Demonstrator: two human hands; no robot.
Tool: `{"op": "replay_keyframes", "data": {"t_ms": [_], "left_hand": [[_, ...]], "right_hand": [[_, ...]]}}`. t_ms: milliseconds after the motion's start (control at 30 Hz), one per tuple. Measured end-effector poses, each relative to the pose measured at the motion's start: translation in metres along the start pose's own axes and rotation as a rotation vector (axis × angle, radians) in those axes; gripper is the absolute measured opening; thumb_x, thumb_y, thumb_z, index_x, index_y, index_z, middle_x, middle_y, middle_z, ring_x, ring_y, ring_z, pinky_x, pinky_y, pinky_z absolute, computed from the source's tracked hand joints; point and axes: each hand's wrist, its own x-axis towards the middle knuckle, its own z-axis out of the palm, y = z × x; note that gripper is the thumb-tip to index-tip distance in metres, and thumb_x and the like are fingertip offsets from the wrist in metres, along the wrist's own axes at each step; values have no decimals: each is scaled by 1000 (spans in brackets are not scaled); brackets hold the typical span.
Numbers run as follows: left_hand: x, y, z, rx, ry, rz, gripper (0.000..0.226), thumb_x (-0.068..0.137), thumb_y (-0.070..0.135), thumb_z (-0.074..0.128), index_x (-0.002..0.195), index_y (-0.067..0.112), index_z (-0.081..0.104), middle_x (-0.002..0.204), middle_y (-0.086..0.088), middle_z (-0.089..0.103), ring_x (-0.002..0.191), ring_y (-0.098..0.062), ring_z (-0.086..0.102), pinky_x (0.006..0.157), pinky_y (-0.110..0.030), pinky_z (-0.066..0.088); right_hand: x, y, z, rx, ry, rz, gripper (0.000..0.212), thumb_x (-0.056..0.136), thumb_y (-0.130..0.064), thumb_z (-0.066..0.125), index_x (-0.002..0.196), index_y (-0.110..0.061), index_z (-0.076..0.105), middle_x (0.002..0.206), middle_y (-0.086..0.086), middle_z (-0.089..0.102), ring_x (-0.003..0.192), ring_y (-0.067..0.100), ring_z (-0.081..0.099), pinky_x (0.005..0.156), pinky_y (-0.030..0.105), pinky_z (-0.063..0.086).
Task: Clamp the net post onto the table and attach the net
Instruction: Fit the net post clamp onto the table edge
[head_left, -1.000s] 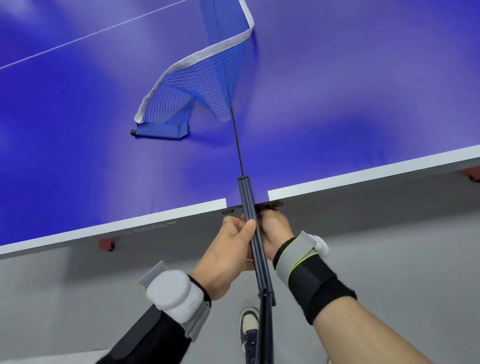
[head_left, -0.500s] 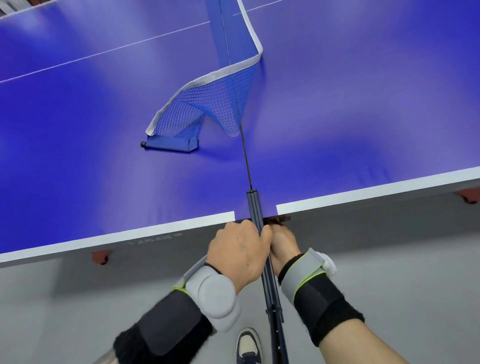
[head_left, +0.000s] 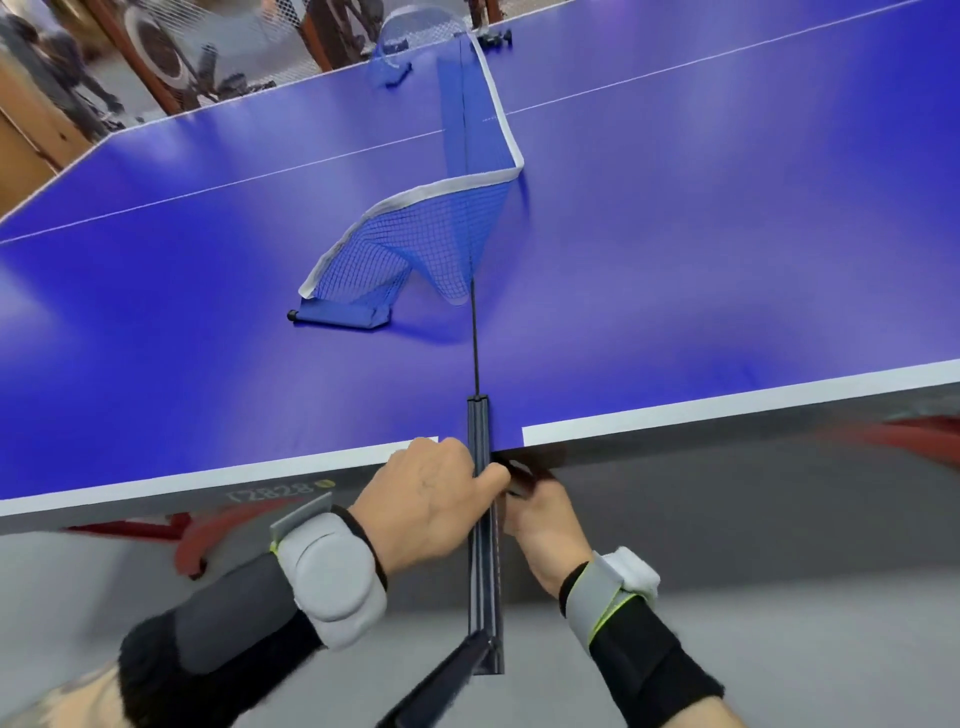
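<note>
The slate-grey, grooved net post (head_left: 479, 431), a long straight bar, sat at the near edge of the smooth blue table (head_left: 727, 260), in the gap of its white edge band (head_left: 675, 410). Its long axis ran straight away from you, in line with the net: the far end lay over the blue top and the near end reached out past the edge towards you. Your left hand (head_left: 431, 499) gripped the post from the left at the table edge, with the thumb laid across it. Your right hand (head_left: 545, 525) was just below the edge on the other side, fingers curled round a dark fitting (head_left: 519, 475). It may have been the clamp, but the blur left that unclear.

A thin black cord (head_left: 475, 343) ran from the post's far end to the blue mesh net with white top tape (head_left: 415, 244). The net hung slack and folded back on itself, and its blue sleeved end (head_left: 343, 318) lay flat on the table to the left, well apart from the post.

A padded grey strap (head_left: 327, 571) wrapped your left wrist, and a grey, lime-edged one (head_left: 613, 587) your right. Red brackets (head_left: 202, 540) showed under the tabletop, above a grey floor (head_left: 779, 597).
</note>
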Motion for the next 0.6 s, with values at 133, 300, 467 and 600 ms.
{"op": "replay_keyframes", "data": {"t_ms": [133, 300, 467, 600], "left_hand": [[0, 5, -4, 124, 5, 24, 49, 97, 34, 43, 53, 19, 27, 58, -8, 31, 64, -28, 27, 58, -35, 31], [6, 1, 6, 190, 32, 13, 46, 89, 44, 45, 60, 15, 26, 55, -6, 39, 60, -26, 32, 54, -33, 32], [-1, 4, 12, 285, 80, 136, 43, 100, 35, 42, 59, 22, 40, 61, -2, 43, 61, -23, 42, 53, -34, 38], [2, -1, 21, 275, 217, 123, 33, 98, 36, 44, 71, 21, 34, 64, -1, 41, 59, -23, 41, 48, -29, 31]], "right_hand": [[2, 8, -2, -226, 67, -211, 24, 87, 12, 57, 98, -7, 65, 78, -15, 65, 65, -16, 61, 59, 1, 43], [14, 25, -9, -249, 68, -351, 28, 88, 12, 59, 90, -16, 64, 67, -19, 67, 61, -14, 58, 59, 3, 44], [15, 37, -18, -413, 6, -420, 34, 89, 10, 56, 79, -23, 61, 66, -9, 60, 50, -10, 54, 53, 6, 41], [17, 37, -18, -654, -7, -428, 30, 88, -4, 58, 61, -18, 54, 54, -9, 55, 48, 1, 51, 51, 15, 36]]}}
